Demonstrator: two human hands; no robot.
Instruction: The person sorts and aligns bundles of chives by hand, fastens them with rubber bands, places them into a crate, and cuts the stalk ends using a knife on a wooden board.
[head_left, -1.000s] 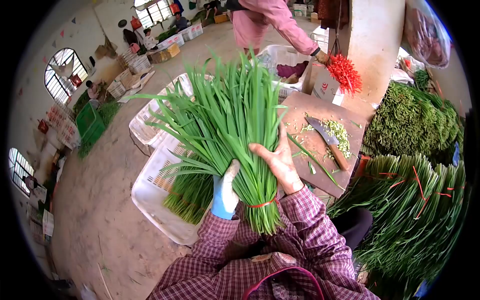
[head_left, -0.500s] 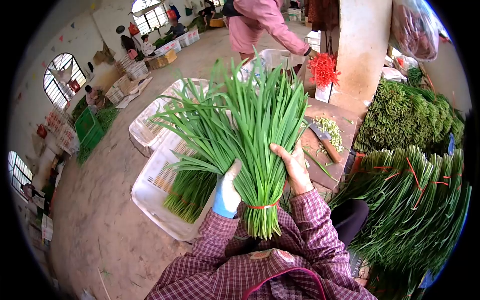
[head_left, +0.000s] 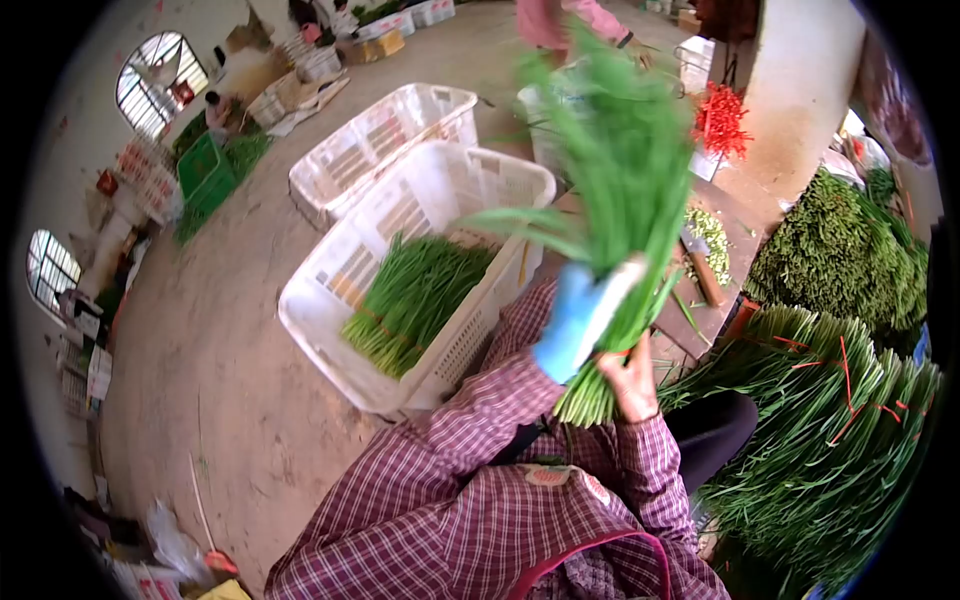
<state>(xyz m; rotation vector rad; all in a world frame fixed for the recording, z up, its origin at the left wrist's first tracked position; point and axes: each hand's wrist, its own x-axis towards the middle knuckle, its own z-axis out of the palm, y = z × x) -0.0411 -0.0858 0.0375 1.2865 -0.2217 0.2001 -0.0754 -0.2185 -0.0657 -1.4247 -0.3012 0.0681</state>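
At the centre of the frame, your left hand [head_left: 585, 312] and right hand [head_left: 633, 383] both grip the green bunch [head_left: 625, 190], right hand near its cut ends, leaves blurred upward. Left of it, the white crate [head_left: 470, 300] holds more greens [head_left: 415, 300]; at right, the knife [head_left: 703, 268] lies on the worktop [head_left: 738, 215] beside chopped bits [head_left: 708, 238].

Single head view, worn camera; looks forward and steeply down from above the plaid garment [head_left: 500, 520]; left hand [head_left: 582, 312] and right hand [head_left: 632, 380] close range, right of centre; white crate [head_left: 513, 188] near, a bit farther out; arched window [head_left: 162, 85] far back, upper left, leaning; wide fisheye, round dark border, surroundings bowed toward edges.
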